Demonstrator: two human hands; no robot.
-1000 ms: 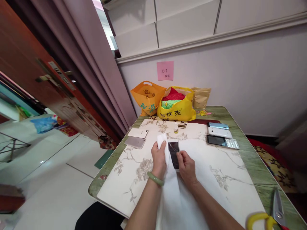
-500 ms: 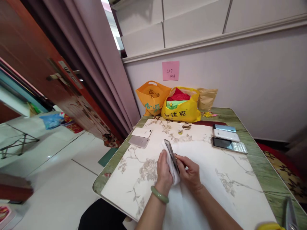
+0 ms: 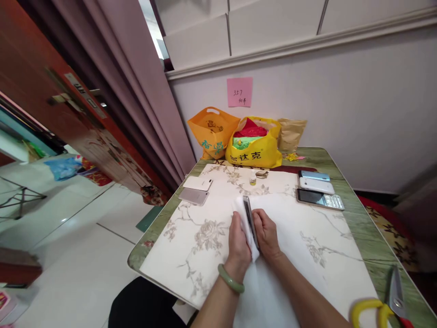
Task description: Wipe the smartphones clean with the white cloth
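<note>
Soft, even light on the table! There's glare on the floor, and the door looks stretched, blurry.

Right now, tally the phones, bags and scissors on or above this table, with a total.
Phones: 6 (held phone, left white phone, grey phone, blue phone, right white phone, keypad phone)
Bags: 3 (orange bag, yellow bag, brown bag)
Scissors: 1
Total: 10

Green table — floral sheet, scissors

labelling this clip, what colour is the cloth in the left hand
The cloth is white, with no pattern visible; the head view shows it best.
</note>
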